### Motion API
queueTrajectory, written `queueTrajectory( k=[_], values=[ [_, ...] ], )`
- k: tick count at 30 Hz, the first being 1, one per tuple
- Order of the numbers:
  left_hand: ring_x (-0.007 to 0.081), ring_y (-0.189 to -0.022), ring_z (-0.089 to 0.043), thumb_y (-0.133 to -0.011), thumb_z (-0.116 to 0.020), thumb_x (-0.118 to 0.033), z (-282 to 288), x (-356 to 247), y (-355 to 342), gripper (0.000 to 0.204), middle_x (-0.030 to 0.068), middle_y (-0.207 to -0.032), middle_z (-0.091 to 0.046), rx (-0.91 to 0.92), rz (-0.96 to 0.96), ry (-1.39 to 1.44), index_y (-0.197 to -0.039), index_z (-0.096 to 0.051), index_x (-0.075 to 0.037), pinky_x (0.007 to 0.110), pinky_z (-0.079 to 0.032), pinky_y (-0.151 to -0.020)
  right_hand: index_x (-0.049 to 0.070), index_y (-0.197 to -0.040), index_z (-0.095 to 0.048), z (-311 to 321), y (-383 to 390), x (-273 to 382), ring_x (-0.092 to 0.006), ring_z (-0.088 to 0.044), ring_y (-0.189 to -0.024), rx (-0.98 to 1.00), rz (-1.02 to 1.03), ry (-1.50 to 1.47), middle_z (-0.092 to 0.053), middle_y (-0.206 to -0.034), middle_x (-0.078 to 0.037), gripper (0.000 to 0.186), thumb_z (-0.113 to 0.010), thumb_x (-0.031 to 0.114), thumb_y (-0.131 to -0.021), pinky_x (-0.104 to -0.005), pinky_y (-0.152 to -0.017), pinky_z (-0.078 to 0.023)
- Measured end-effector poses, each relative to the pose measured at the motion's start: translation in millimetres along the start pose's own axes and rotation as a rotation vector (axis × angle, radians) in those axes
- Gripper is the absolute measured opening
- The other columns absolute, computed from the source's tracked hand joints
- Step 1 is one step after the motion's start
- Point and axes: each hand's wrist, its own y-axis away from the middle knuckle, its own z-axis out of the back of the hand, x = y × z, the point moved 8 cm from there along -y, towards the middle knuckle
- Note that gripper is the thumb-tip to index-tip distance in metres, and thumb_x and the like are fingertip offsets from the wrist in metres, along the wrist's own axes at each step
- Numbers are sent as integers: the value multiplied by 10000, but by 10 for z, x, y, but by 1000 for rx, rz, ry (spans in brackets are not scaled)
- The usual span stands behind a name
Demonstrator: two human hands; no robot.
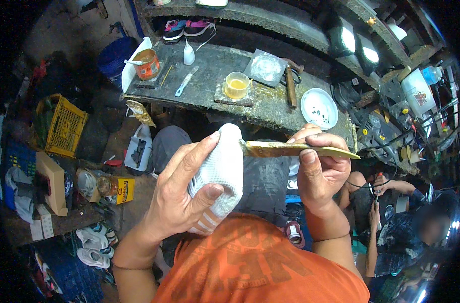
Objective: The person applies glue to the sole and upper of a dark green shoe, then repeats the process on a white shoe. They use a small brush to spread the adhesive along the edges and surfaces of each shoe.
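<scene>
My left hand (174, 189) is wrapped round a white mesh shoe upper (221, 171), held upright in front of my orange shirt. Pale stripes show near its lower end. Between the thumb and fingers of my right hand (320, 169) is a flat-handled glue brush (275, 148), yellowed and stained. Its dark tip meets the shoe's right edge near the top; whether it presses on the surface is too small to tell. Beyond my hands, a clear cup of yellow liquid (237, 86) stands on a small board on the workbench (209, 63).
Along the bench are an orange tin (147, 64), a white squeeze bottle (189, 53), a knife (186, 82), a hammer (290, 87) and a white plate (318, 108). A yellow crate (67, 125) is at left. Another person (391, 222) sits at right, holding a tool.
</scene>
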Motion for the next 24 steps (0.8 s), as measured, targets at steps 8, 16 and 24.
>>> queueTrajectory(
  k=[8, 16, 24],
  values=[
    [307, -1053, -642, -974, -633, -475, 14, 15, -16, 693, 226, -1208, -633, -26, 43, 18, -1432, -500, 28, 389, -503, -917, 17, -1077, -630, -34, -12, 48, -221, -660, -845, 25, 57, 39, -698, -913, -124, 206, -730, 39, -898, -353, -799, -477],
    [255, -1003, -634, -983, -629, -468, 29, 43, -16, 683, 199, -1158, -638, -34, 108, 29, -1429, -503, 34, 364, -497, -899, 39, -1085, -634, -63, 19, 114, -225, -679, -851, 77, 136, 83, -713, -925, -111, 229, -748, 46, -886, -366, -808, -432],
    [250, -1015, -634, -998, -607, -472, 42, 59, -34, 676, 194, -1159, -639, -62, 128, 67, -1435, -497, 32, 364, -496, -904, 79, -1092, -633, -121, 37, 200, -224, -699, -876, 136, 194, 184, -727, -937, -77, 277, -769, 35, -855, -388, -840, -410]
  ],
)
